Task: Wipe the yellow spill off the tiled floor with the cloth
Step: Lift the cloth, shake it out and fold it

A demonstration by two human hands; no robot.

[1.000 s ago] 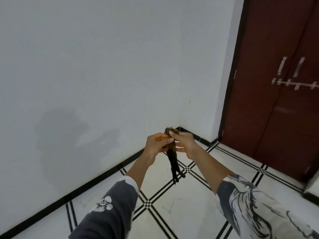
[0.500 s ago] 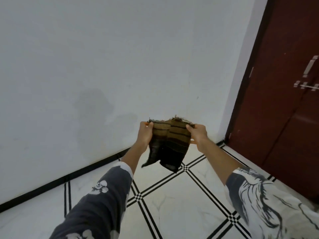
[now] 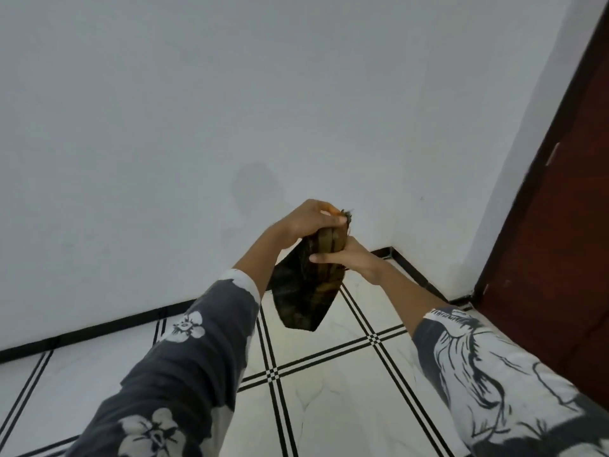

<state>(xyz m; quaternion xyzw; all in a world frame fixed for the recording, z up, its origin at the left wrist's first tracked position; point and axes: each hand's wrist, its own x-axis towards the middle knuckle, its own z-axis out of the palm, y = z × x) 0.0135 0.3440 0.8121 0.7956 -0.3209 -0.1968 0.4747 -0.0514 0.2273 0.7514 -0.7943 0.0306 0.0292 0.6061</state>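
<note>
A brown and black striped cloth (image 3: 304,291) hangs folded in the air in front of me, above the white tiled floor (image 3: 333,384). My left hand (image 3: 309,221) grips its top edge from above. My right hand (image 3: 342,258) holds it from the right side, just below the left hand. The cloth's lower corner points down toward the floor without touching it. No yellow spill shows on the tiles in view.
A white wall (image 3: 230,110) with a black skirting strip (image 3: 99,329) runs across the back to a corner (image 3: 390,250). A dark red door (image 3: 566,225) stands at the right. The floor tiles carry black double lines.
The cloth was spread wide between both hands half a second ago; now the hands have come together and the cloth is folded and bunched between them. The view has shifted left.
</note>
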